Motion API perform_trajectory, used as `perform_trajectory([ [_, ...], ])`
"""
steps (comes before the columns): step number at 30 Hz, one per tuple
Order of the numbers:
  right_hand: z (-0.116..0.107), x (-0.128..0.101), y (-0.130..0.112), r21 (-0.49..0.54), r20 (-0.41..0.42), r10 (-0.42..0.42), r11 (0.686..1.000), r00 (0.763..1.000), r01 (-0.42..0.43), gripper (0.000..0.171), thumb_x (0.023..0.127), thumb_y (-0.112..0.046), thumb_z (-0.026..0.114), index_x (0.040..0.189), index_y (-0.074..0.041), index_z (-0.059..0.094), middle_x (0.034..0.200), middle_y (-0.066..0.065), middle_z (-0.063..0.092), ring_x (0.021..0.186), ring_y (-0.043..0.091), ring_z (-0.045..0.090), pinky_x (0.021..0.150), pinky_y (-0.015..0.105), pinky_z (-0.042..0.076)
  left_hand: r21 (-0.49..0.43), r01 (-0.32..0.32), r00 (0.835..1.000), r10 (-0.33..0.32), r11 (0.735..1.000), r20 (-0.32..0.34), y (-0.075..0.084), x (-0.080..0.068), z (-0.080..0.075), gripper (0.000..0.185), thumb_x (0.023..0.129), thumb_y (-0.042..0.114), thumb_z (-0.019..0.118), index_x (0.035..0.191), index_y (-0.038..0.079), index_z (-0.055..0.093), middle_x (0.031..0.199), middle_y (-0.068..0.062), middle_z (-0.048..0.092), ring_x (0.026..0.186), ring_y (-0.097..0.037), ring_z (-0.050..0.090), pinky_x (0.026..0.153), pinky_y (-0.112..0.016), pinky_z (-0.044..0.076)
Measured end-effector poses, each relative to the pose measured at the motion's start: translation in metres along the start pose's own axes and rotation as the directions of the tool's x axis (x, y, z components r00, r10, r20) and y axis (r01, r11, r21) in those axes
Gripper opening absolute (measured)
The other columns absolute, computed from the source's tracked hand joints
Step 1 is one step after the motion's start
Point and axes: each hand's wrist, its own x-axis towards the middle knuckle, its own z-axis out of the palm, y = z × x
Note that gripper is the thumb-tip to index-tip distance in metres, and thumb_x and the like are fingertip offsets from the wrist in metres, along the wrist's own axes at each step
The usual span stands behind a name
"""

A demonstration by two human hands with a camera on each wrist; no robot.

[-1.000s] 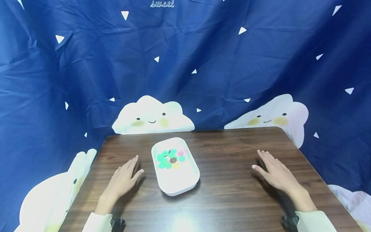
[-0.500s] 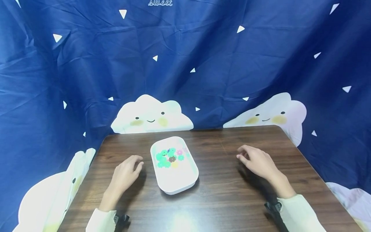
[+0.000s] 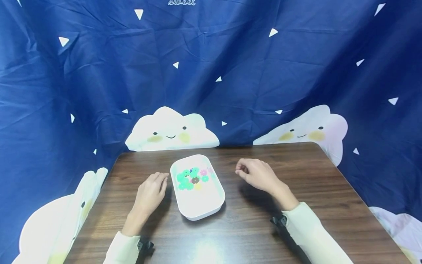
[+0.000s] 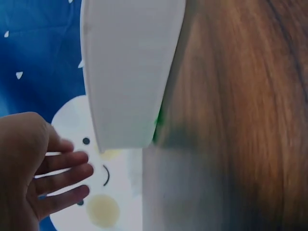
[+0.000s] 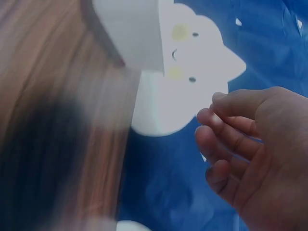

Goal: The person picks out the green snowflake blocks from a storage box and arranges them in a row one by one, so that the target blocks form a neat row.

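A white rounded rectangular tray [image 3: 201, 203] lies on the table, turned at a slight slant. In its far half are several small flower-shaped pieces, mostly green [image 3: 188, 186], with a brown piece [image 3: 195, 180], a pink piece [image 3: 203, 172] and a yellow piece [image 3: 197, 186]. Just beside the tray's left wall is my left hand [image 3: 150, 194], fingers relaxed and holding nothing. My right hand [image 3: 258, 175] hovers right of the tray, apart from it. Its fingers [image 5: 231, 134] bend loosely with nothing between them in the right wrist view. Both wrist views show the tray's outer wall [image 4: 130, 72].
The brown wooden table [image 3: 250, 234] has rounded far corners. Behind it hangs a dark blue curtain [image 3: 211, 44] printed with white triangles and smiling clouds. Each wrist carries a black strapped device [image 3: 278, 221] below a pale sleeve [image 3: 313, 231].
My right hand has swept left toward the tray, its fingers going from straight to loosely bent. My left hand has shifted right, up to the tray's side. The tray stays put.
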Motion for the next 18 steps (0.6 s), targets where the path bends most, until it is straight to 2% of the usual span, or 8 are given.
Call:
perform_trajectory([
  [4,0.007,0.018,-0.019,0.018,0.006,-0.068,0.998,0.998,0.067,0.007,0.088,-0.033,0.070,0.084,-0.032,0.064,0.071,-0.020,0.059,0.066,0.002,0.055,0.059,0.027,0.045,-0.013,0.009,1.000,-0.009,1.000,0.010,0.005,0.003,0.006,0.035,0.100,0.022,0.052,0.127,0.003,0.064,0.126,-0.014,0.066,0.116,-0.031,0.064,0.094,-0.047,0.055],
  [7,0.013,0.029,-0.031,0.024,0.023,-0.106,0.994,0.994,0.105,0.006,0.089,-0.031,0.068,0.085,-0.032,0.064,0.073,-0.019,0.059,0.066,0.003,0.054,0.060,0.026,0.045,-0.027,0.036,0.996,-0.034,0.999,0.087,0.010,0.003,0.011,0.044,0.102,0.025,0.048,0.138,-0.001,0.054,0.143,-0.019,0.053,0.134,-0.033,0.051,0.109,-0.049,0.044],
  [10,0.018,0.041,-0.042,0.040,0.053,-0.126,0.991,0.991,0.124,0.004,0.091,-0.030,0.066,0.087,-0.030,0.066,0.076,-0.018,0.061,0.067,0.005,0.054,0.061,0.026,0.046,-0.010,0.062,0.979,-0.059,0.998,0.196,0.013,0.002,0.016,0.053,0.104,0.029,0.044,0.146,-0.004,0.042,0.154,-0.021,0.039,0.145,-0.034,0.036,0.117,-0.050,0.033],
  [13,0.023,0.053,-0.052,0.047,0.093,-0.135,0.990,0.986,0.131,0.004,0.092,-0.029,0.064,0.091,-0.028,0.068,0.080,-0.016,0.062,0.070,0.006,0.054,0.063,0.026,0.046,0.021,0.073,0.951,-0.076,0.997,0.299,0.017,0.000,0.019,0.060,0.105,0.034,0.038,0.150,-0.004,0.032,0.160,-0.020,0.027,0.150,-0.034,0.025,0.120,-0.051,0.026],
  [15,0.026,0.060,-0.059,0.035,0.116,-0.142,0.990,0.983,0.139,0.005,0.093,-0.029,0.063,0.093,-0.028,0.068,0.081,-0.016,0.063,0.070,0.007,0.054,0.062,0.025,0.046,0.031,0.078,0.937,-0.084,0.996,0.338,0.020,-0.002,0.020,0.062,0.105,0.037,0.036,0.151,-0.004,0.029,0.162,-0.020,0.022,0.151,-0.034,0.021,0.121,-0.052,0.024],
  [18,0.030,0.071,-0.068,0.013,0.140,-0.148,0.989,0.979,0.147,0.005,0.093,-0.029,0.063,0.094,-0.028,0.068,0.082,-0.016,0.064,0.070,0.008,0.055,0.061,0.025,0.046,0.030,0.087,0.929,-0.092,0.996,0.359,0.025,-0.004,0.020,0.063,0.106,0.038,0.034,0.152,-0.004,0.027,0.162,-0.020,0.020,0.151,-0.034,0.019,0.121,-0.052,0.024],
])
